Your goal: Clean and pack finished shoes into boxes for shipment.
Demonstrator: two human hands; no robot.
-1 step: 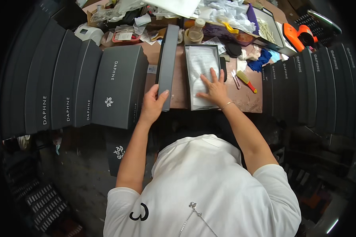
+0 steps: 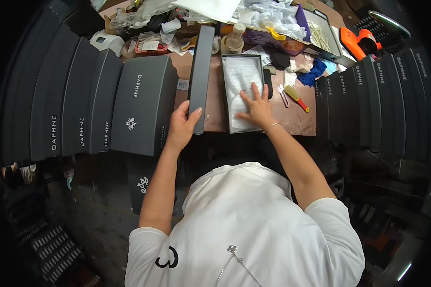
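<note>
A dark grey box lid (image 2: 202, 76) stands on edge in my left hand (image 2: 183, 125), whose thumb and fingers grip its near end. To its right, an open shoebox (image 2: 224, 103) lies on the table, lined with white tissue paper (image 2: 242, 71). My right hand (image 2: 258, 109) rests on this paper with its fingers spread. Whatever lies under the paper is hidden. Just right of the box are a yellow-and-red brush (image 2: 296, 97) and small snips (image 2: 283, 95).
Dark shoeboxes (image 2: 141, 103) stand in a row on the left, and more boxes (image 2: 364, 100) line the right side. Behind the open box are a glass jar (image 2: 233, 40), a blue cloth (image 2: 313, 72), an orange heat tool (image 2: 352, 44) and a purple bin of crumpled white paper (image 2: 302, 21).
The lid in my left hand has turned slightly, and its far end is a little higher. My right hand stays spread on the paper. The whole view has shifted slightly.
</note>
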